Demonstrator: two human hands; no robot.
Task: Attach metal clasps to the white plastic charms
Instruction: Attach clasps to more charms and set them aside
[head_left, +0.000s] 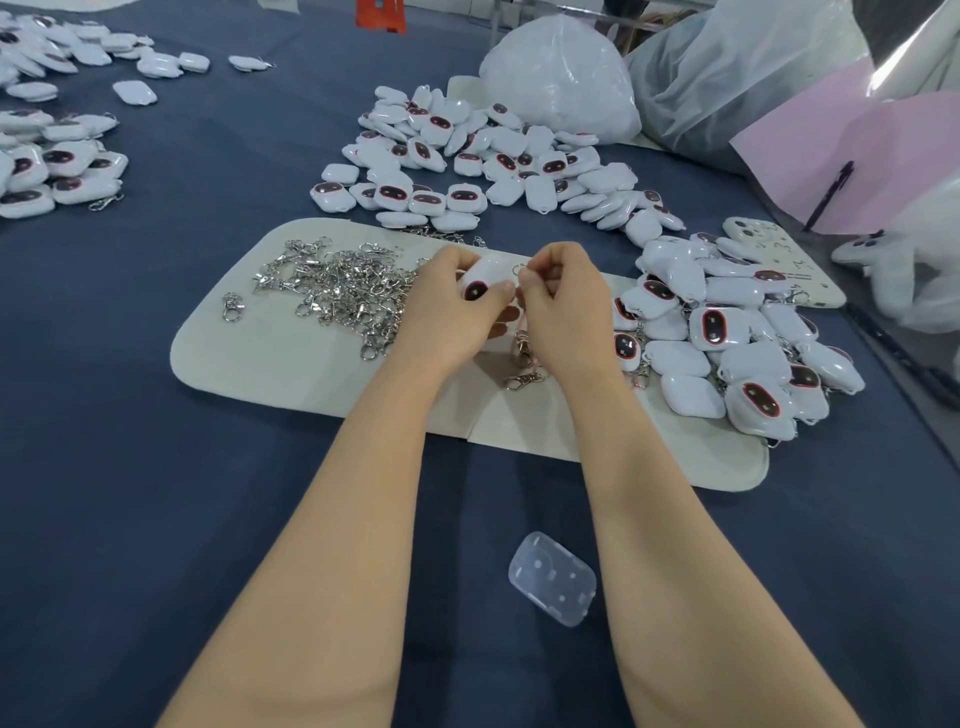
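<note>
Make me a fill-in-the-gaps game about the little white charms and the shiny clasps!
1. The left hand holds one white ____, and the right hand pinches a clasp next to it.
2. The loose clasps are heaped on the ____ side of the hands.
3. The clear plastic case lies on the dark ____ cloth.
Missing words: charm; left; blue.
</note>
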